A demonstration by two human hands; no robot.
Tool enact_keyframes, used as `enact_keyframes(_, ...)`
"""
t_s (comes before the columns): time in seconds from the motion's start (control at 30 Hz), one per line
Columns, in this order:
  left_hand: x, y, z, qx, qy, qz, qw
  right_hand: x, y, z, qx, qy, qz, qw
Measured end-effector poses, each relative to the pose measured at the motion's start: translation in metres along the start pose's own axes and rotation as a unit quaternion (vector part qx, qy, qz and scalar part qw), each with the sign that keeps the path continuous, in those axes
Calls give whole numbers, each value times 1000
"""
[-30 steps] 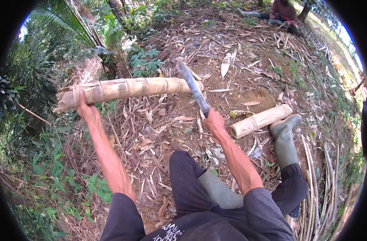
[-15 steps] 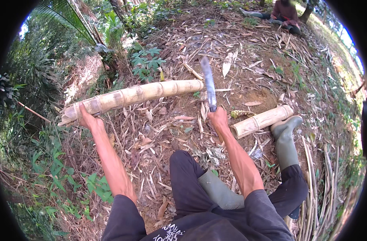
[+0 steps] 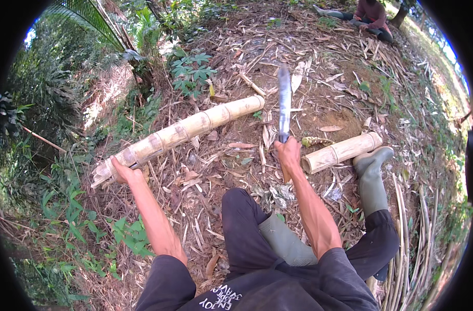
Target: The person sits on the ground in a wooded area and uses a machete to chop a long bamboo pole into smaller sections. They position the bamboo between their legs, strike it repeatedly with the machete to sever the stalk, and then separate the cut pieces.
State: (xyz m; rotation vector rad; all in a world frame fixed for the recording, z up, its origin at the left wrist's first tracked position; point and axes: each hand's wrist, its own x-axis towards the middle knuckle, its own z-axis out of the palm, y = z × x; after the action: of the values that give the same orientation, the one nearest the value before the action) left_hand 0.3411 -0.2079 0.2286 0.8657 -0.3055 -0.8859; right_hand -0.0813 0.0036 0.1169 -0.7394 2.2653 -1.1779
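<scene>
Near the split left end of a long pale bamboo stem (image 3: 189,128), my left hand (image 3: 125,172) is closed round it. The stem slants up to the right, and its far end lies close to the ground. My right hand (image 3: 290,153) grips the handle of a machete (image 3: 284,101), its blade pointing up and away, just right of the stem's far end and apart from it. A shorter cut bamboo piece (image 3: 340,152) lies right of my right hand, its far end by my green rubber boot (image 3: 371,176).
Dry leaves and bamboo scraps litter the ground. Several thin poles (image 3: 402,243) lie at the lower right. Leafy plants (image 3: 191,72) grow beyond the stem and along the left. Another person (image 3: 371,18) sits on the ground at the far right.
The stem's left end has dropped toward me with my left hand, so it slants more steeply. My right hand and the machete have shifted slightly right, the blade now more upright.
</scene>
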Motion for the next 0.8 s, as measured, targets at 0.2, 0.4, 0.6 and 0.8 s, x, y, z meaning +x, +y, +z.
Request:
enact_keyframes(0.2,24,-8,-54,3,90,-19,996,-3,-64,-23,270,203,-12,941)
enact_keyframes(0.4,14,-34,-95,10,176,-71,982,-2,24,33,-226,58,-144,962)
enact_keyframes(0.6,11,-59,-226,21,110,-156,981,-30,59,31,-162,-76,-8,984)
enact_keyframes(0.8,-38,-105,-305,51,168,-279,944,-101,90,-42,-70,-49,70,994)
